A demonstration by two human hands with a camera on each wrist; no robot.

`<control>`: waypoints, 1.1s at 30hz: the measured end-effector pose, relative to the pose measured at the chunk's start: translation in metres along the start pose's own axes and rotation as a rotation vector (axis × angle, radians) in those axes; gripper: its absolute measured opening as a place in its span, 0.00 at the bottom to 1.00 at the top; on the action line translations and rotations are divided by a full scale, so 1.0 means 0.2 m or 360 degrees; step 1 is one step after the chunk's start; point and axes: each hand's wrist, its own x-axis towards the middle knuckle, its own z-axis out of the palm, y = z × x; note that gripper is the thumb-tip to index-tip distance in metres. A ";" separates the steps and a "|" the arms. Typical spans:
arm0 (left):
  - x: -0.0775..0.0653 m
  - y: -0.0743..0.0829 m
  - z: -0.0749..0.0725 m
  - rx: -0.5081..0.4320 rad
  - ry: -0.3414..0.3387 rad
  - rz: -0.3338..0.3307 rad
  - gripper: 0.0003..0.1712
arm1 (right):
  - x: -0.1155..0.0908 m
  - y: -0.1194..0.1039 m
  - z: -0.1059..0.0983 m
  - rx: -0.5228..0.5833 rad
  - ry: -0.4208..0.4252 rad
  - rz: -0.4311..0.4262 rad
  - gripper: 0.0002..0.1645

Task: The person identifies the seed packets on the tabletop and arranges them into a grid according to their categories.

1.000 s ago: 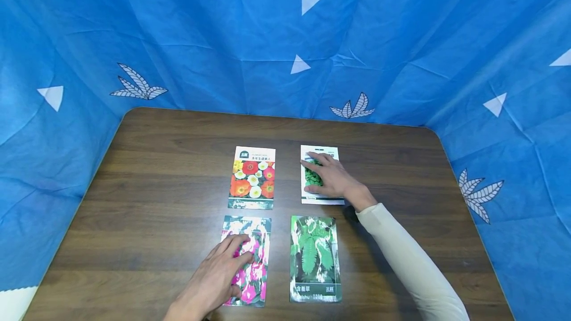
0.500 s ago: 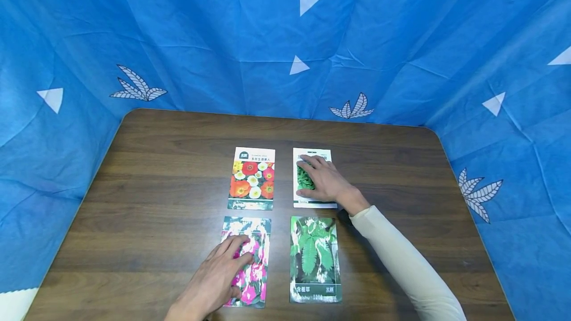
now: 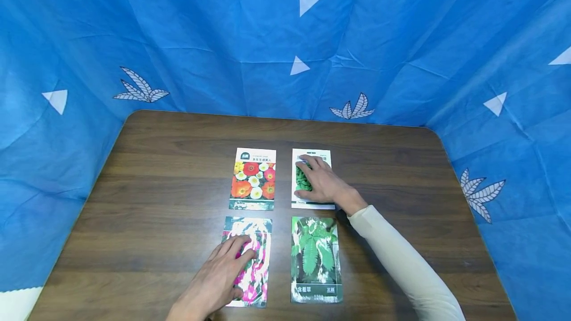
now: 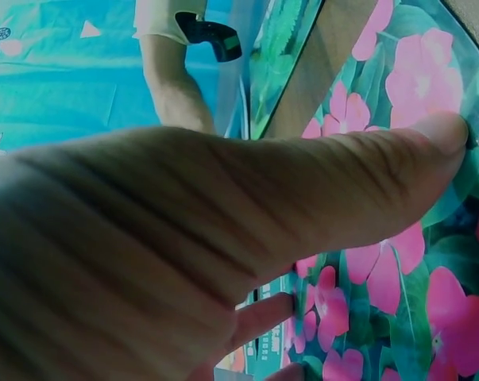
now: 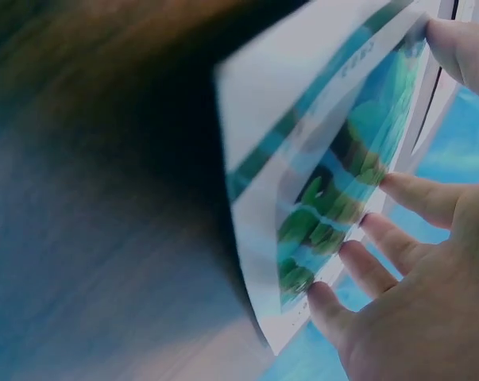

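Note:
My left hand (image 3: 214,279) rests on a glossy seed packet (image 3: 260,274) with pink flowers, at the front left of the group. In the left wrist view the thumb and fingertips touch its printed face (image 4: 382,278). My right hand (image 3: 323,182) lies spread over a white seed packet (image 3: 298,202) with green leaves, at the back right. The right wrist view shows its fingertips pressing on that packet's face (image 5: 326,182); the hand hides part of the picture. Beside it lies a poppy seed packet (image 3: 253,180), and in front a green seed packet (image 3: 315,256) with fern-like leaves.
All the packets lie flat in two rows on a dark brown wooden table (image 3: 147,212). A blue cloth (image 3: 200,38) with white triangles and leaf prints hangs behind the table and along its sides.
My right hand has slid the white leafy packet to the left and slightly toward me, closer to the poppy packet. The left hand has stayed on the pink-flower packet.

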 end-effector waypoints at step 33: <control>-0.01 -0.02 0.01 0.0024 0.0075 0.0055 0.43 | -0.02 0.01 0.00 0.0113 -0.0023 -0.0085 0.53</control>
